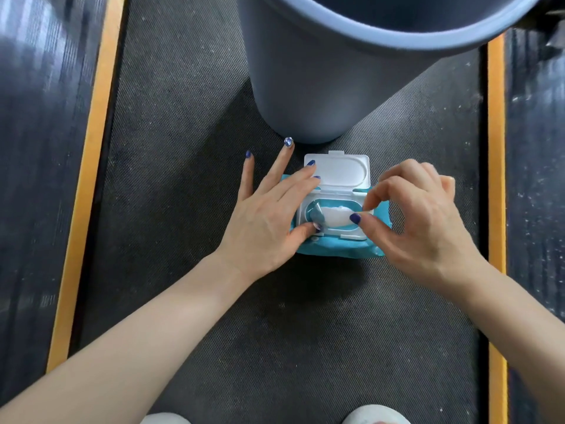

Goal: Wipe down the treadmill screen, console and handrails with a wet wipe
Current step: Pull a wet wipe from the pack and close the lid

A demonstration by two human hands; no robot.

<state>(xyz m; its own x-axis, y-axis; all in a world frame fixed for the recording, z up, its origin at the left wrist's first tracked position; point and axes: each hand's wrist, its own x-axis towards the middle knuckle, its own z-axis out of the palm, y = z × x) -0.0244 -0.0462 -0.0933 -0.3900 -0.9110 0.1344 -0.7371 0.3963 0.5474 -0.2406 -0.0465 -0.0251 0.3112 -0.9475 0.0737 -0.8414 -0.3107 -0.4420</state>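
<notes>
A teal pack of wet wipes point(342, 247) lies on the treadmill belt point(183, 194), its white flip lid point(339, 169) swung open toward the far side. A white wipe point(334, 216) shows in the oval opening. My left hand point(269, 215) lies flat on the pack's left side with straight fingers, the thumb pressing near the opening's left edge. My right hand point(412, 218) is at the opening's right end, thumb and forefinger pinching the edge of the wipe. The treadmill's screen, console and handrails are out of view.
A grey-blue plastic bin point(321, 87) stands on the belt just beyond the pack. Orange stripes point(91, 148) border the belt on both sides, with dark side rails point(39, 117) outside them. White shoe tips point(165, 419) show at the bottom edge.
</notes>
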